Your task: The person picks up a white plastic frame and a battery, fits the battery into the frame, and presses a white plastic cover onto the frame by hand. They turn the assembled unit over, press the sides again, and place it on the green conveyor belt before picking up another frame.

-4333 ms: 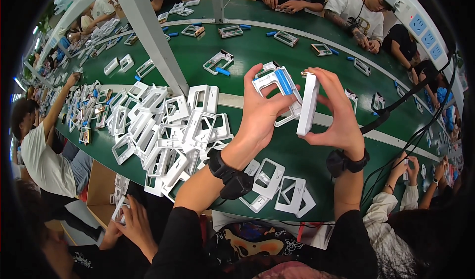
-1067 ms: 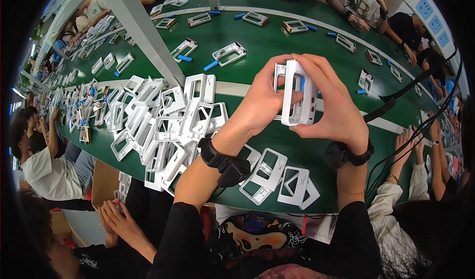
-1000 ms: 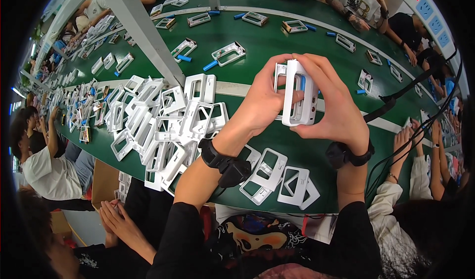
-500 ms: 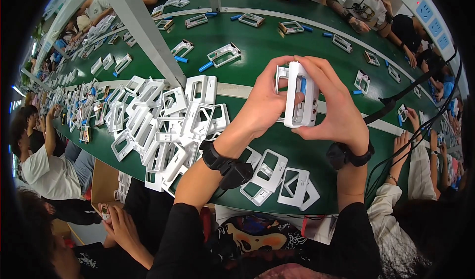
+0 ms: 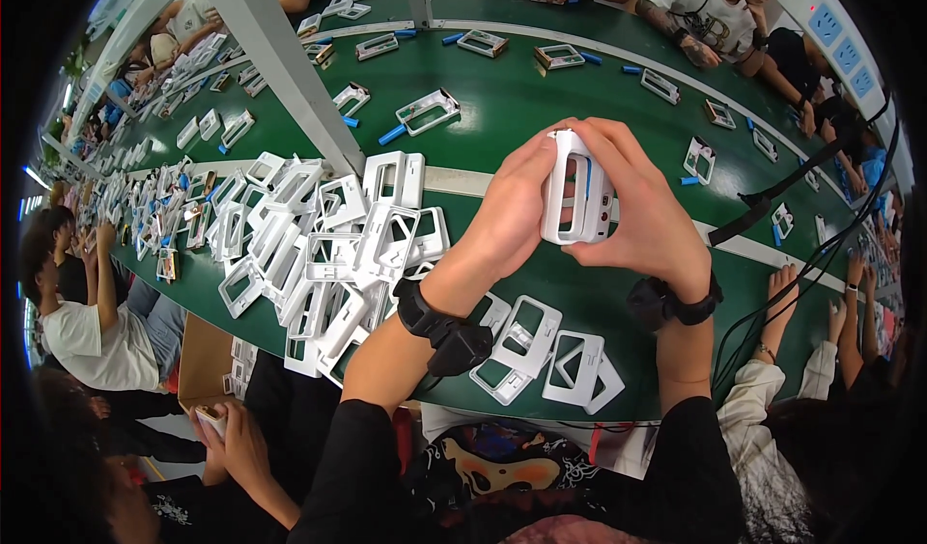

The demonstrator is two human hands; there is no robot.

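I log: one white case (image 5: 596,206), two o'clock, grasped by left hand (image 5: 517,196) and right hand (image 5: 645,201); its side gap has closed, seemingly joined.

We hold the white case (image 5: 595,203) with its long opening facing us, blue showing inside, holes down one side.
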